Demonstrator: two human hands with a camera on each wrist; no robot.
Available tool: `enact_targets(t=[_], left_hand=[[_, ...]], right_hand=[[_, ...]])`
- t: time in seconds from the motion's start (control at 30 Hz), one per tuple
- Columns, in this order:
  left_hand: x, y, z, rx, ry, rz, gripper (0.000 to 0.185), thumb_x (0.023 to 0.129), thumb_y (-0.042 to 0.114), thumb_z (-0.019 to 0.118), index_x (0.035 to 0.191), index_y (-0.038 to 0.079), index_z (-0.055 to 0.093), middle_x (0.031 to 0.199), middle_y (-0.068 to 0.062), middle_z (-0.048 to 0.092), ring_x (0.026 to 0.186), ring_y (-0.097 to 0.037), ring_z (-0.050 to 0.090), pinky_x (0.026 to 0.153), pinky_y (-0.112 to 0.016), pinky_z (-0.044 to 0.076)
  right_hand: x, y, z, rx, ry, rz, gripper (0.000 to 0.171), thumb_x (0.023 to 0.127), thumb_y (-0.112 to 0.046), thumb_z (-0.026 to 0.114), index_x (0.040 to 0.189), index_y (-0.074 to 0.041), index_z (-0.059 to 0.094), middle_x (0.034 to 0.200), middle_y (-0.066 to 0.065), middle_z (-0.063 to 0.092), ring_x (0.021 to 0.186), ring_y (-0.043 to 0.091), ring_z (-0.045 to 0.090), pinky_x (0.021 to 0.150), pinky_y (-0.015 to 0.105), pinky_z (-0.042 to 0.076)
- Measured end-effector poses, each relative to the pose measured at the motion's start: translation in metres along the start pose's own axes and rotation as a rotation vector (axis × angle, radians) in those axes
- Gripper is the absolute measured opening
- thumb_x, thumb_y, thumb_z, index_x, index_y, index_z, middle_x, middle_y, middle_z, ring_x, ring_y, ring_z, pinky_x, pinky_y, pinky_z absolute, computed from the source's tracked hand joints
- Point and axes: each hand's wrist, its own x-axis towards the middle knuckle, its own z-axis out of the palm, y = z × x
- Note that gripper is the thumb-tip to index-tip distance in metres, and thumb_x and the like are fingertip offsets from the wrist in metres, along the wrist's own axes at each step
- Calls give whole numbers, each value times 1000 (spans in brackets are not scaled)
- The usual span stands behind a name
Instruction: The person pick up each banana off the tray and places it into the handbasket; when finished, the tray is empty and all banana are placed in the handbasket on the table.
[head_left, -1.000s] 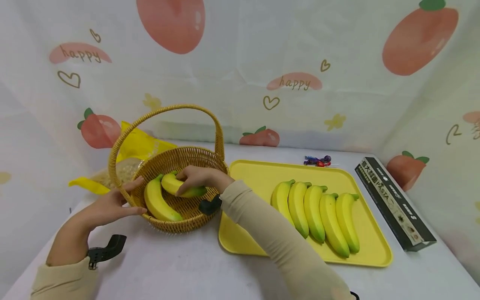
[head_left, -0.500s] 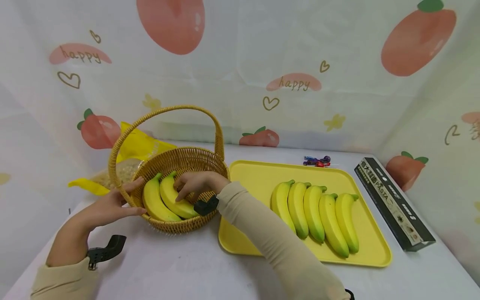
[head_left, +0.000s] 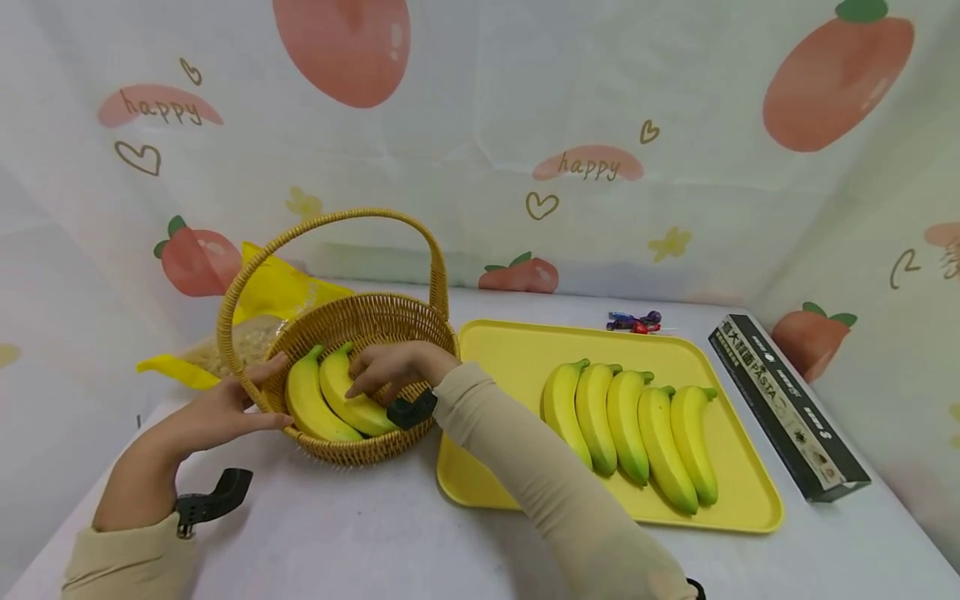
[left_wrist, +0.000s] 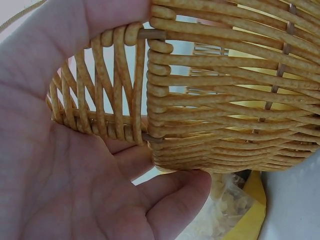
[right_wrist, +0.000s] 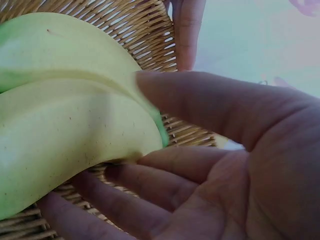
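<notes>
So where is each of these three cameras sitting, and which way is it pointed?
Head: worn on the head, looking forward and down at the basket, tray, both hands and sleeves.
Left wrist: under the left hand, facing the basket's woven wall; palm and fingers show.
Right wrist: under the right hand, facing two bananas inside the basket.
All three share the basket.

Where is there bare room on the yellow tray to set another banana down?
The yellow tray is bare on its left part, between its left rim and the row of five bananas, and along the back rim. The woven basket is crowded: two bananas and the right hand fill it.
</notes>
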Motion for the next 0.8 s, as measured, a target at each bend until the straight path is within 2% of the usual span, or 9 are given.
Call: enact_targets(t=[0.17,0.3,0.53,0.8], left_hand=[[1,1,0,0,-1,7,89,84,25,68,148,-1,12,149,-33,15,129,-57,25,97,-67,32],[0,1,0,-1,2,16,88,84,24,68,147,-2,12,148,-34,18,128,-56,26,97,-67,32],[0,1,0,-5,-3,9,89,84,24,68,147,-2,12,149,-34,16,129,-56,26,98,-67,32],[-1,0,0,-22,-3,15,89,84,24,68,147,-3,12,149,-34,16,129,-56,26,98,-67,31]], right_hand=[[-6,-6,1,55,74,2,37,92,-22,59,125,-5,56,144,6,43,131,28,43,90,41,52],[-9,-8,1,54,94,-18,31,92,-25,59,116,-5,61,136,6,50,128,29,47,85,38,55],[-21,-13,1,94,124,-93,41,91,-25,59,127,-6,57,139,5,49,124,25,51,88,37,54],[-57,-17,2,71,153,-247,45,92,-22,59,133,-7,52,140,6,50,122,19,54,95,38,50]])
